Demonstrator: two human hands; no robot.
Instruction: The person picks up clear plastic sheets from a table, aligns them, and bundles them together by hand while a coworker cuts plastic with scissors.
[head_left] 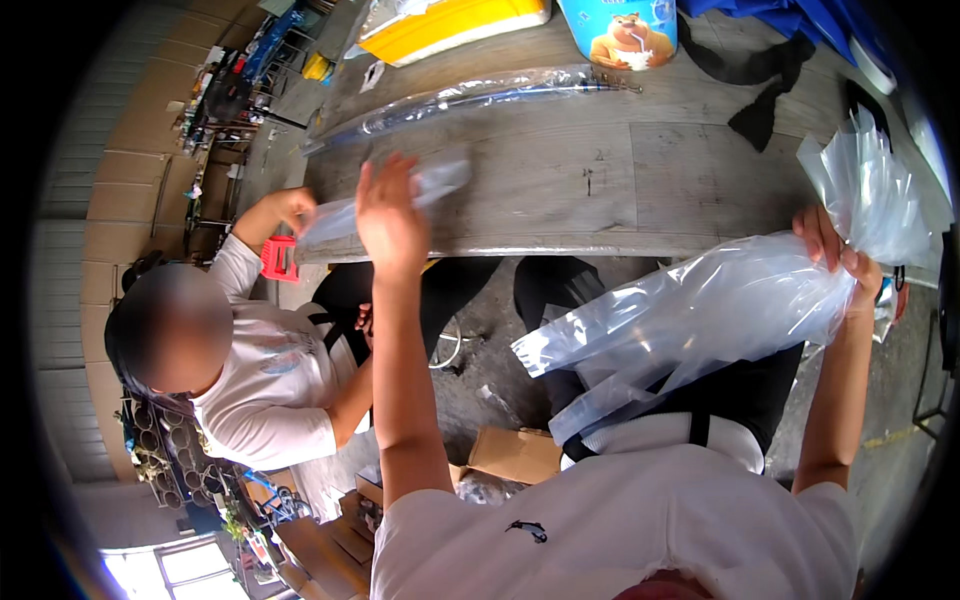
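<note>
My right hand [838, 252] grips the neck of a bundle of clear plastic bags [700, 310]; the bundle hangs down to the left over my lap, and its loose tops [868, 190] fan out above my fist. My left hand [390, 215] is raised with its back to the camera, against a single clear plastic sleeve [440, 180]. That sleeve runs behind my palm, so the grip is hidden. A co-worker's hand [295, 207] holds the sleeve's left end. Both hands hover at the near edge of a grey wooden table [640, 180].
A long clear sleeve with a dark rod inside [470, 98] lies across the table. Behind it are a yellow box [440, 28], a pale blue tub with a cartoon bear [625, 35], and black straps [765, 100]. The co-worker in a white shirt [270, 380] sits at left. Cardboard boxes [515, 455] lie below.
</note>
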